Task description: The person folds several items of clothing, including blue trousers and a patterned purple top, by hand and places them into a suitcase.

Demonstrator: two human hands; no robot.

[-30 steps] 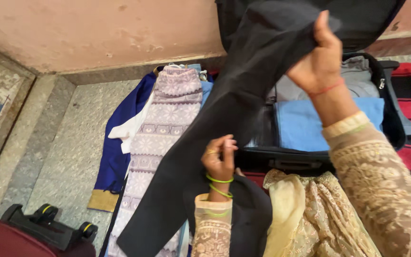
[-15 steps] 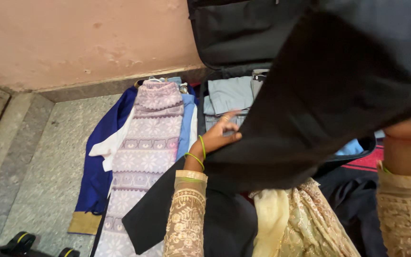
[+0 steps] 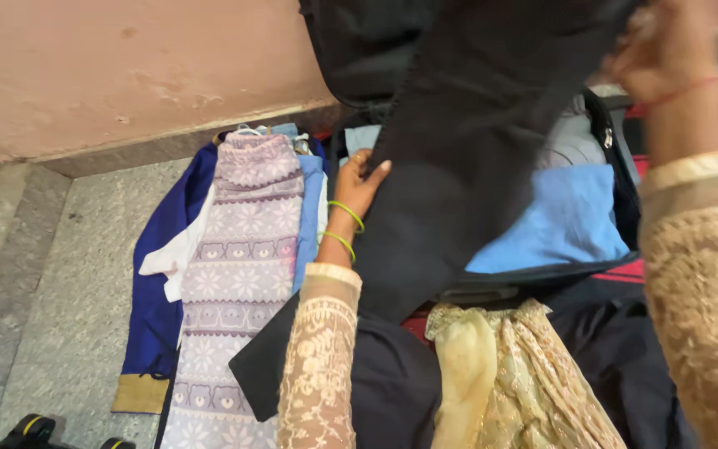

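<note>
Black garment [image 3: 467, 158] is being held btw. both hands, long axis diagonal: right hand [image 3: 662, 58] is gripping top end, left hand [image 3: 363, 185] is pinching lower edge, above suitcase [image 3: 617, 158].

Grey stone floor [image 3: 68, 274], clothing laid on it.
Patterned lilac garment [image 3: 243, 266] over blue garment [image 3: 159, 299] at nine o'clock; open suitcase [image 3: 617, 166] at two o'clock.

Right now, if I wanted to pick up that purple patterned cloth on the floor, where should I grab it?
Probably the top end of the purple patterned cloth, near the wall, coming from above. It lies flat and long on the pile of clothes, and that narrow end is bare. Its lower end runs under the black garment that the left hand and right hand hold.
</note>
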